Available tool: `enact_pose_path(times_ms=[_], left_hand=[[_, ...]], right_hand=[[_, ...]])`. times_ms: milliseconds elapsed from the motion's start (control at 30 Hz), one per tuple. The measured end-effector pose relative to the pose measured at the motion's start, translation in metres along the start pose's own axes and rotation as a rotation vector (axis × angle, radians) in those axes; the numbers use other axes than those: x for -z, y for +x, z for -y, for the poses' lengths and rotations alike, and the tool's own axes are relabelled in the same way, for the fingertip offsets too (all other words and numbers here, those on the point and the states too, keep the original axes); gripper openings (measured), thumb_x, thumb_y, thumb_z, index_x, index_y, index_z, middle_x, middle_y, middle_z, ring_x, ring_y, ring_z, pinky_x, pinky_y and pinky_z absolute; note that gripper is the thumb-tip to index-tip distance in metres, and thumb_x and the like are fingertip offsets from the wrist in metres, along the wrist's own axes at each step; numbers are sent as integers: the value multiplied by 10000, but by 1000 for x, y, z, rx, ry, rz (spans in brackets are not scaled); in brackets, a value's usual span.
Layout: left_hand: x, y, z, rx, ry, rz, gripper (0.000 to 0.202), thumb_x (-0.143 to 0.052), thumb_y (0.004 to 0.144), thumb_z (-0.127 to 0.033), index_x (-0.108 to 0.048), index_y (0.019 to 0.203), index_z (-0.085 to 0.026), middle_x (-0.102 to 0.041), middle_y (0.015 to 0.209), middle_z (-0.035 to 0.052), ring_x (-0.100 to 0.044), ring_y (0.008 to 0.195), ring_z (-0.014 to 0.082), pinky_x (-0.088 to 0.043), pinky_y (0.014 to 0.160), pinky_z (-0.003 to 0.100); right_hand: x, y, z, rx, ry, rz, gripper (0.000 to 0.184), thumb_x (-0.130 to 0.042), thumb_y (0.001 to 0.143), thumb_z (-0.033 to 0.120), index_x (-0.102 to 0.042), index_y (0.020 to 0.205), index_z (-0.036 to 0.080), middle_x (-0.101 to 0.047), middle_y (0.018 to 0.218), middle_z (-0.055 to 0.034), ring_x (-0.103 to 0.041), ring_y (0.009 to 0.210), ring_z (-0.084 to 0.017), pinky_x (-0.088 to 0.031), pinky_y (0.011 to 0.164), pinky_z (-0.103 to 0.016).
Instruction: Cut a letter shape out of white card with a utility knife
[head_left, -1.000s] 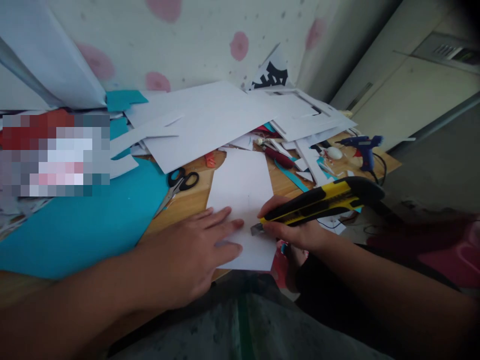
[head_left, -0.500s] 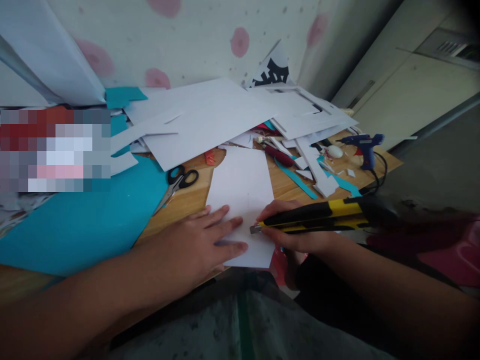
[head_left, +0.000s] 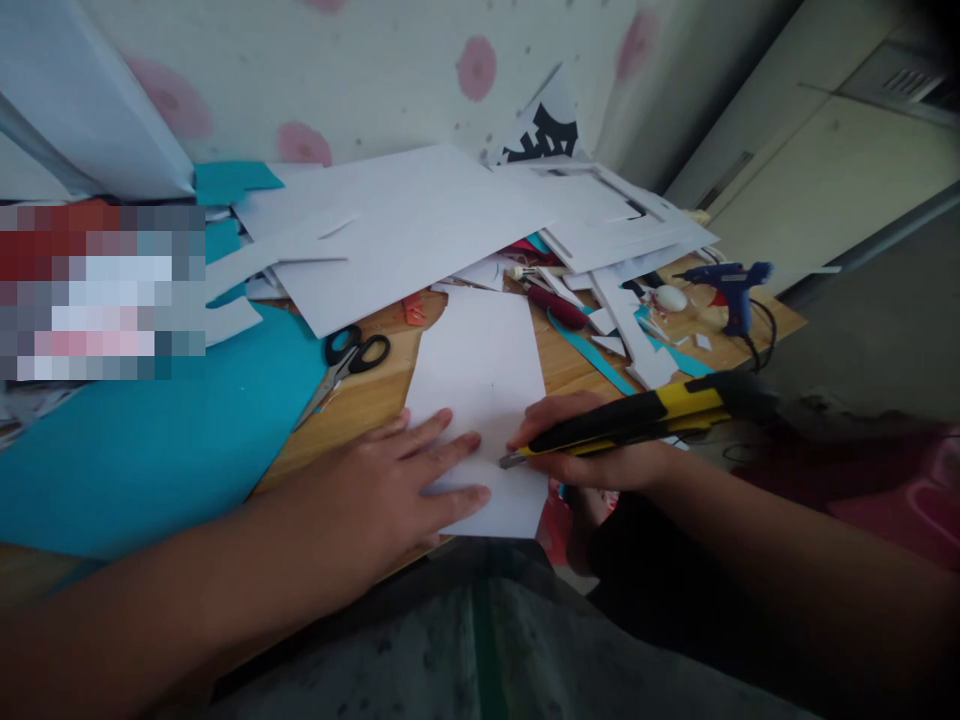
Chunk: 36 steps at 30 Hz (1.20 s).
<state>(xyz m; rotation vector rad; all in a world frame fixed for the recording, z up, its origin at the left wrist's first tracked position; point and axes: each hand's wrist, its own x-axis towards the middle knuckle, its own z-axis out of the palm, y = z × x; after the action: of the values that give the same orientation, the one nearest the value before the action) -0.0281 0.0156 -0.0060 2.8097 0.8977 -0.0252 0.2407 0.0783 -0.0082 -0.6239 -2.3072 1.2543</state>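
Observation:
A white sheet of board (head_left: 480, 345) lies on the wooden table near its front edge. My left hand (head_left: 409, 470) rests flat on the left side of this sheet, fingers spread. Over its right side, my right hand (head_left: 592, 450) grips a yellow and black utility knife (head_left: 637, 415) with the blade end pointing left. The blade tip is at or just above the board; I cannot tell whether it touches. Left of the sheet lie scissors (head_left: 351, 360) with black handles, beside a large blue sheet (head_left: 172, 430).
Large white boards (head_left: 390, 230) are piled at the back against the spotted wall. A blue glue gun (head_left: 731, 290) with a cord stands at the right, near white offcuts (head_left: 637, 340) and a dark red handle (head_left: 557, 306). Bare wooden tabletop (head_left: 307, 450) shows left of the sheet.
The knife has tilted slightly, its rear end a little higher and further left. My left hand stays on the sheet. The whole view has shifted slightly.

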Motion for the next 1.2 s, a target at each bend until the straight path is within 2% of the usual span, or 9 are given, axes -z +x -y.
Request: enact_pose_path(times_ms=[200,500,700,867,1033,1200], left_hand=[[5,0,-1,0,-32,-22,392,-469,929,-285,-494,1306,-388,-385,1478,14,-251,1398,284,-299,1101,489],[8,1,-1,-14,23,-68,343,-461,925,-302,-558,1239,-400,-461,1426,2,-346,1356,289,-357,1062,508],[4,-1,0,-7,50,-65,373,-482,917,-349,-506,1280,-429,-406,1463,-7,-341,1358,289,-343,1067,507],[1,0,-2,44,15,-117,343,-502,901,-434,-530,1242,-454,-416,1456,-37,-355,1353,259,-315,1093,474],[1,-1,-3,28,4,-123,325,-497,913,-375,-555,1229,-421,-436,1444,-33,-358,1352,246,-299,1106,462],[-3,0,-5,62,-18,-144,319,-530,892,-404,-575,1208,-418,-435,1444,-40,-343,1360,246,-260,1129,468]], right_hand=[[17,23,0,-73,123,263,244,-682,795,249,-628,993,117,-689,853,-39,-626,705,-92,-515,626,-190],[23,36,-10,-45,291,364,200,-669,775,152,-623,958,85,-679,841,-49,-621,717,-81,-513,629,-168],[23,34,-15,-3,323,360,209,-661,776,143,-637,978,94,-687,868,-54,-632,725,-87,-516,640,-168],[21,31,-20,44,337,331,242,-672,772,150,-644,1005,93,-691,882,-69,-648,766,-112,-529,683,-201],[21,30,-22,37,386,322,220,-663,781,140,-654,1000,111,-691,853,-53,-640,731,-94,-513,637,-171],[22,27,-23,32,395,320,215,-659,789,157,-662,999,113,-685,815,-46,-628,676,-84,-499,594,-160]])
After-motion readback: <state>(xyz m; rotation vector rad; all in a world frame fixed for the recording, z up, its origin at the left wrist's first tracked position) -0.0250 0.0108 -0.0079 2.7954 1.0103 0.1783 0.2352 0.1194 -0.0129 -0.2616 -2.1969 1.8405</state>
